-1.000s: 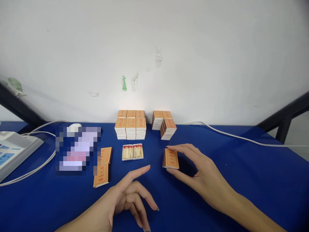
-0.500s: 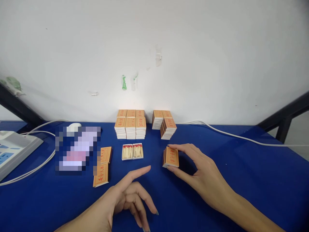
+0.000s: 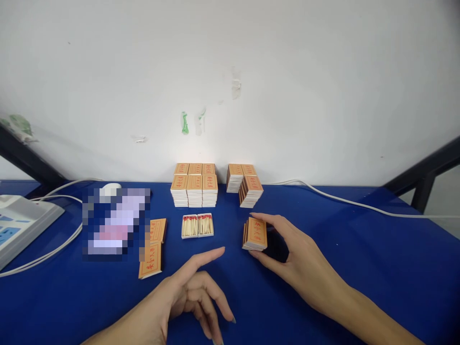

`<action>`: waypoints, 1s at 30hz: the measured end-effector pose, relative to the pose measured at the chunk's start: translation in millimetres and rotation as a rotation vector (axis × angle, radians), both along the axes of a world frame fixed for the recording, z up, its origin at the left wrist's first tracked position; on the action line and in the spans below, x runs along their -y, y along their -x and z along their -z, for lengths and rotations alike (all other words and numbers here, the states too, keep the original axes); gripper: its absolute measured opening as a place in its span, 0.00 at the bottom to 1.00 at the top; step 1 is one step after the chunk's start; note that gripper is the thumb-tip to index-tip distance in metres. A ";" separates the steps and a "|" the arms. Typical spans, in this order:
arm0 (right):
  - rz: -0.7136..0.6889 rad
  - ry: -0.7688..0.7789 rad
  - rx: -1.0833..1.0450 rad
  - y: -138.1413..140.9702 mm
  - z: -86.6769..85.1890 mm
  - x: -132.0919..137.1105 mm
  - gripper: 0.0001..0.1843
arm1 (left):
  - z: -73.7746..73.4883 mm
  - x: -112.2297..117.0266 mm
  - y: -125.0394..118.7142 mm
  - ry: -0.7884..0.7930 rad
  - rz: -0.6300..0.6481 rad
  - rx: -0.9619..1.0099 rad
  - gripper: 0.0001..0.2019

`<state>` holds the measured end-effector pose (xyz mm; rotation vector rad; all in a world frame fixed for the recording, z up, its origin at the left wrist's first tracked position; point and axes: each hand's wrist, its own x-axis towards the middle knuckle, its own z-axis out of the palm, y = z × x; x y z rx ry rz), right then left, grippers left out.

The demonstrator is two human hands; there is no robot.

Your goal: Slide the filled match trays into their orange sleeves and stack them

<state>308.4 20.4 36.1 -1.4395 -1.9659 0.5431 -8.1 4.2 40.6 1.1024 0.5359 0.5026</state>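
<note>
Your right hand (image 3: 305,261) pinches a small stack of matchboxes (image 3: 257,232) on the table (image 3: 359,239), forefinger at the far end, thumb at the near one. Your left hand (image 3: 194,292) holds nothing; its forefinger stretches toward that stack, well apart from it, and the other fingers curl loosely. Just beyond your left forefinger, two open trays of red-tipped matches (image 3: 197,226) sit side by side. To their left, two orange matchbox covers (image 3: 151,258) lie one in front of the other. Farther back, near the wall (image 3: 305,96), stand a larger matchbox block (image 3: 194,184) and, to its right, a smaller one (image 3: 248,184).
</note>
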 end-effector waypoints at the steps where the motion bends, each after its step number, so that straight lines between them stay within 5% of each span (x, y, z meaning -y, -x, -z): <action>1: -0.006 0.002 -0.012 0.1 0.2 -0.5 0.28 | 0.1 -0.3 -0.2 0.010 -0.001 -0.002 0.51; 11: -0.051 0.052 -0.087 5.2 -6.3 -1.9 0.30 | -7.7 4.1 -2.9 -0.053 -0.028 -0.024 0.46; 15: 0.122 0.111 -0.136 12.5 -8.0 19.4 0.39 | -14.7 7.5 -5.0 -0.183 -0.123 -0.055 0.40; 19: 0.233 0.257 -0.239 17.3 1.2 55.5 0.45 | -4.6 11.2 -15.3 -0.250 -0.191 -0.053 0.42; 24: 0.084 0.363 -0.448 22.2 9.5 72.8 0.46 | 7.7 14.3 -47.2 -0.086 -0.279 -0.138 0.41; 30: 0.048 0.395 -0.613 33.9 -1.9 54.9 0.41 | -2.3 2.2 -76.9 0.052 -0.350 -0.167 0.47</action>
